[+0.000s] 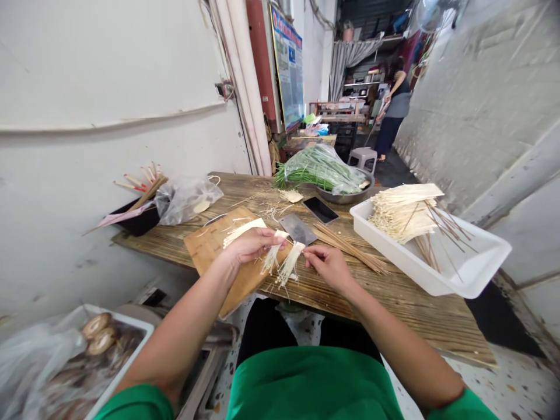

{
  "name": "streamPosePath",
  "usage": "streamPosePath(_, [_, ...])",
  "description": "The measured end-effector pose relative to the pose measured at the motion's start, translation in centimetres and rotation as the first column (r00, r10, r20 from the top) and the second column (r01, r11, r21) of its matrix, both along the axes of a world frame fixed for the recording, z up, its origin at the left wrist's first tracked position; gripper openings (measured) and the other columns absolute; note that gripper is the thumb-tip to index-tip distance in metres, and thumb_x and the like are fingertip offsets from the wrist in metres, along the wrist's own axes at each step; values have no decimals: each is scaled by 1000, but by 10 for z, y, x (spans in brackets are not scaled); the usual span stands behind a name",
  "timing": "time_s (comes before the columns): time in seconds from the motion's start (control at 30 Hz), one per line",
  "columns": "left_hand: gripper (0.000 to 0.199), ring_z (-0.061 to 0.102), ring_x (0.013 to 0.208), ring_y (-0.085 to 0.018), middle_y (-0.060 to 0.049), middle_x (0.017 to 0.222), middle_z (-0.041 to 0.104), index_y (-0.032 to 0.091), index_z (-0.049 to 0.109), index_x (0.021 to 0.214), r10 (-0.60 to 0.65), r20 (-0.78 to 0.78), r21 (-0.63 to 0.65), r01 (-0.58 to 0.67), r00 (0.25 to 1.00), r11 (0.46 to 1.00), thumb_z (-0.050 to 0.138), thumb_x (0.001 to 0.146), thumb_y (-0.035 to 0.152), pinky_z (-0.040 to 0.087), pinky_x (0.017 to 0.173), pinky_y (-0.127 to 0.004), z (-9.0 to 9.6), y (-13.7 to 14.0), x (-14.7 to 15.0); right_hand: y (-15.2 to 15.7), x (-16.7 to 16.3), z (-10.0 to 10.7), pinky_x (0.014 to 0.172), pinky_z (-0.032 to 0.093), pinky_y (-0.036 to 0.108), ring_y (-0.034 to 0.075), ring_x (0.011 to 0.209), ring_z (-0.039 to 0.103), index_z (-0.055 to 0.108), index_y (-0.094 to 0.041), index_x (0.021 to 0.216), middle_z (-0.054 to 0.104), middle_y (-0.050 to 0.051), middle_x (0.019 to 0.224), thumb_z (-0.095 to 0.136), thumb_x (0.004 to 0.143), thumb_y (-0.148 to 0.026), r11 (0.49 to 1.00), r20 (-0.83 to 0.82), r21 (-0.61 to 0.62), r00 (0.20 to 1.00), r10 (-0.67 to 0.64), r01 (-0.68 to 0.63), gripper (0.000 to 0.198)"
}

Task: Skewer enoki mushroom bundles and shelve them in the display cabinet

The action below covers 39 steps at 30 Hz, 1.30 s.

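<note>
My left hand (254,245) is closed on a small bunch of enoki mushrooms (272,258), its fine stems hanging down. Just to the right hangs a second enoki bunch (290,263), apparently threaded on a thin bamboo skewer. At that bunch's right edge, my right hand (328,266) pinches the skewer's end, which the fingers mostly hide. Beneath my left hand lies a wooden cutting board (209,252) with a cut slab of enoki (243,231) on it. A cleaver blade (298,228) rests just beyond my hands, beside loose bamboo skewers (350,248).
On the right, a white plastic tub (485,256) holds skewered enoki (405,213). A phone (321,210) and a metal bowl (345,196) with bagged greens (321,166) sit farther back. A black container (139,220) stands left; bagged mushrooms (100,335) sit lower left. A person (396,111) stands behind.
</note>
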State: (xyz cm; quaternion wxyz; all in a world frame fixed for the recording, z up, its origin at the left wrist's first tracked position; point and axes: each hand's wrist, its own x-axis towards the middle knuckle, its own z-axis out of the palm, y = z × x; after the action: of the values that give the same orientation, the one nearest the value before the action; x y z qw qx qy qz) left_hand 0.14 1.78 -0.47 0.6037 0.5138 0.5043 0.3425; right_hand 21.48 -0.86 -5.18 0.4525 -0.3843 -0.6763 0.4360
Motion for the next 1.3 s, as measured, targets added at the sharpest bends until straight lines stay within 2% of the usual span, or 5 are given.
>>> streamPosePath(0.27, [40, 62, 74, -17, -8, 78, 69, 12, 70, 74, -27, -44, -38, 25, 999, 999, 81, 49, 41, 47, 75, -29, 1, -3, 11, 2, 2, 3, 52, 38, 22, 12, 52, 53, 67, -15, 78, 61, -1, 57, 52, 78, -30, 1000, 19, -12, 1000, 8, -8, 21])
streamPosePath(0.43, [36, 62, 74, -15, -7, 81, 70, 12, 70, 82, -53, 83, -27, 55, 995, 998, 78, 57, 37, 46, 77, -28, 0, -2, 16, 5, 6, 2, 49, 37, 22, 12, 51, 51, 66, -14, 79, 60, 0, 57, 52, 78, -32, 999, -24, -43, 1000, 2, -3, 23])
streamPosePath(0.57, [35, 63, 74, -13, -7, 81, 71, 12, 70, 87, -15, 165, -47, 23, 986, 999, 78, 60, 32, 46, 76, -24, 2, -4, 17, 6, 10, 4, 49, 37, 22, 12, 51, 50, 66, -15, 75, 60, 0, 57, 52, 77, -33, 999, -34, -49, 999, -11, 9, 23])
streamPosePath(1.0, [33, 62, 65, -11, -5, 75, 71, 13, 70, 82, 129, 208, -92, -112, 970, 989, 82, 52, 22, 47, 67, -22, 8, -9, 21, 2, 15, 14, 50, 36, 22, 11, 51, 48, 64, -15, 68, 58, 0, 56, 53, 77, -35, 998, -10, -61, 999, 32, -33, 24])
streamPosePath(1.3, [29, 60, 64, -9, -5, 75, 71, 12, 71, 84, 34, 183, -67, -22, 983, 997, 79, 58, 24, 45, 65, -20, 11, -8, 14, -1, 20, 15, 52, 39, 23, 12, 53, 50, 66, -15, 73, 60, 1, 58, 54, 78, -35, 999, -9, -27, 999, 42, -42, 24])
